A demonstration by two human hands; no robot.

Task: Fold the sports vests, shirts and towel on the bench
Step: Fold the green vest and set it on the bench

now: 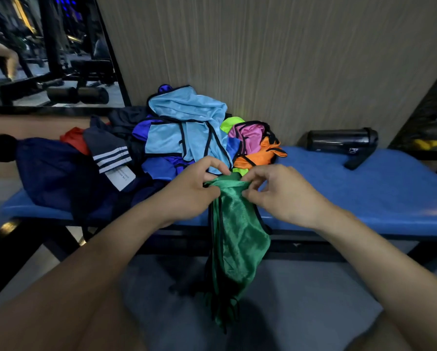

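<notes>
A shiny green vest (237,239) with black trim hangs down in front of the blue bench (364,193). My left hand (189,191) and my right hand (275,191) both pinch its top edge, close together. Behind them a heap of clothes covers the bench's left half: a light blue vest (184,122) on top, a pink vest (250,134), an orange vest (260,154), a neon green one (230,122), royal blue ones (159,165), a dark grey shirt with white stripes (108,148), a red piece (74,139) and a navy garment (50,171).
A black bottle (344,140) lies on its side at the back of the bench, right of the heap. A ribbed wall panel stands right behind the bench. To the left a mirror shows gym machines. Grey floor lies below.
</notes>
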